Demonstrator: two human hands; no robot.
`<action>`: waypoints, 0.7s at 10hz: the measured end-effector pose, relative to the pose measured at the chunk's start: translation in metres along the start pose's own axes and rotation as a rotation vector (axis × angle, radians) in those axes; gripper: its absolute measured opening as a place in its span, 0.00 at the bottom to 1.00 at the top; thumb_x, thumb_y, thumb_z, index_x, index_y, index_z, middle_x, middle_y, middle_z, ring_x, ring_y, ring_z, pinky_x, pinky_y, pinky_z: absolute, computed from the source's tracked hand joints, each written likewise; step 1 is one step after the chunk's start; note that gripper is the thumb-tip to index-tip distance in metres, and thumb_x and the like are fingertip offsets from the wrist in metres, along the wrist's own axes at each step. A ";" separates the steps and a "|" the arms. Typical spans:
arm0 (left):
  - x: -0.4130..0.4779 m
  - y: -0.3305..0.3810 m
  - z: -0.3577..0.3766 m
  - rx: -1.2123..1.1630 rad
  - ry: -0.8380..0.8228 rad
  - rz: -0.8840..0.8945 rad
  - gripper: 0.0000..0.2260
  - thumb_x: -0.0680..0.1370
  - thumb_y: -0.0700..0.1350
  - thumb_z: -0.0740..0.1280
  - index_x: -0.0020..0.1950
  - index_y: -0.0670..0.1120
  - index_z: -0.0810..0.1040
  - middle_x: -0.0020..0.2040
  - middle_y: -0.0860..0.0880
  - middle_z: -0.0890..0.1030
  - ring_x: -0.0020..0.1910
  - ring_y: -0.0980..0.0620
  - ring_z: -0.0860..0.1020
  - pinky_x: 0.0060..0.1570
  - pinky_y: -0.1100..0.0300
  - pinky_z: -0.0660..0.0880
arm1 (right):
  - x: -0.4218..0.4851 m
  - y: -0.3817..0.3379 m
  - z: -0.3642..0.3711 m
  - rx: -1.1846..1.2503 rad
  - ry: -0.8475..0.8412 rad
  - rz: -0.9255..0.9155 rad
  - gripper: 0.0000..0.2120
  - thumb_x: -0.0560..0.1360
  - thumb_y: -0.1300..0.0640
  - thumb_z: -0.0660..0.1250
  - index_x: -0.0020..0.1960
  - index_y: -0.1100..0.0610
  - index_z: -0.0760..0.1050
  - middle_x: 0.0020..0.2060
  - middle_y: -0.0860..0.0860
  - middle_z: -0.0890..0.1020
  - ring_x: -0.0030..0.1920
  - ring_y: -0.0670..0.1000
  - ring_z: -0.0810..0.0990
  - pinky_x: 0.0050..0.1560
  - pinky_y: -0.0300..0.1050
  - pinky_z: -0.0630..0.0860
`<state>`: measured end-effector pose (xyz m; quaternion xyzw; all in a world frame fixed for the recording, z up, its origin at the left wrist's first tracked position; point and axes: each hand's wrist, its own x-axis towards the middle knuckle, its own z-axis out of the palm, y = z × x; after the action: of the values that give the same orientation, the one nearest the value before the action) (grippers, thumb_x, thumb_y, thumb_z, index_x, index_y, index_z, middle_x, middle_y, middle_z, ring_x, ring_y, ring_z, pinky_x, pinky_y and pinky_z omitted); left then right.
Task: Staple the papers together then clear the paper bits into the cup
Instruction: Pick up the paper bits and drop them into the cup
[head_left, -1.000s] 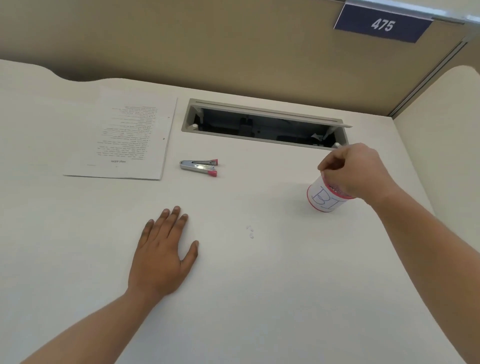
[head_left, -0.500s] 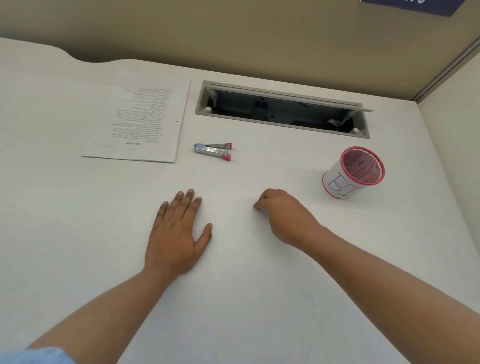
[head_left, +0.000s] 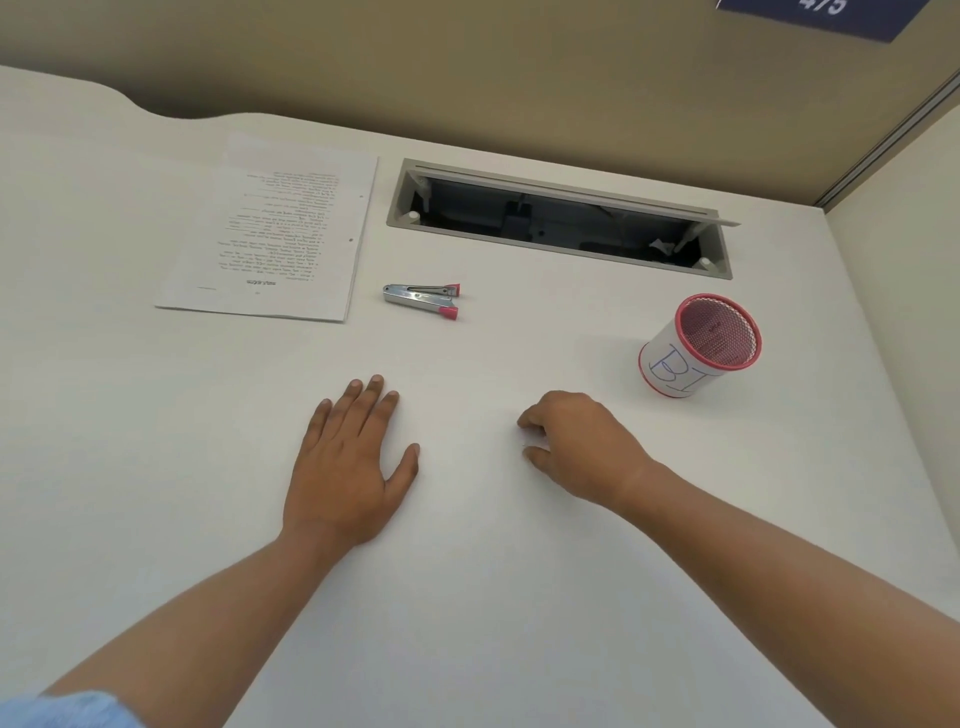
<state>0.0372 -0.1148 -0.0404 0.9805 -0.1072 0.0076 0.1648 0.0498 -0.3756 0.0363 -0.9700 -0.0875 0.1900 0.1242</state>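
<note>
- Head view: the left hand (head_left: 348, 462) lies flat on the desk (head_left: 467, 597), fingers straight and together, holding nothing.
- The right hand (head_left: 579, 447) sits just beside it, knuckles up, fingers curled down with the tips at the desk surface. The thumb and forefinger look slightly apart. Whether they have pinched anything cannot be told, since the paper bits are too small to make out against the white top.
- The cup (head_left: 701, 348) stands upright, beyond the right hand and off to its right, near but not touching. Its open mouth faces up. The right hand is clearly the nearer one, so a carry would run forward and right from the fingertips to the rim.
- The papers (head_left: 270, 234) lie flat at the far left, long edge running away from the person. The stapler (head_left: 421, 300) lies just beside their right edge, long axis across the desk, untouched by either hand.
- Behind the stapler, a cable hatch (head_left: 561, 218) stands open.
</note>
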 end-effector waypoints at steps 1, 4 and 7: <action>0.000 0.000 0.000 -0.001 0.001 0.001 0.30 0.79 0.61 0.54 0.77 0.47 0.66 0.80 0.49 0.64 0.80 0.50 0.59 0.79 0.48 0.53 | 0.003 -0.007 0.005 -0.083 0.025 -0.011 0.11 0.77 0.54 0.65 0.56 0.57 0.79 0.50 0.54 0.79 0.51 0.57 0.78 0.48 0.47 0.73; 0.000 -0.001 0.001 0.002 0.000 0.002 0.30 0.79 0.61 0.54 0.77 0.47 0.66 0.80 0.49 0.64 0.80 0.50 0.59 0.79 0.47 0.54 | 0.012 -0.026 0.007 -0.272 0.045 0.058 0.11 0.65 0.72 0.57 0.32 0.58 0.69 0.27 0.52 0.72 0.31 0.57 0.71 0.27 0.44 0.61; -0.001 -0.001 0.001 0.008 0.000 0.004 0.30 0.79 0.61 0.54 0.77 0.48 0.66 0.80 0.49 0.63 0.80 0.50 0.59 0.79 0.48 0.53 | 0.015 -0.040 0.004 -0.217 0.089 0.187 0.18 0.66 0.72 0.62 0.29 0.56 0.56 0.25 0.51 0.63 0.25 0.51 0.58 0.24 0.43 0.52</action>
<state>0.0368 -0.1141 -0.0418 0.9810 -0.1089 0.0081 0.1606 0.0568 -0.3333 0.0390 -0.9890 -0.0112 0.1471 0.0039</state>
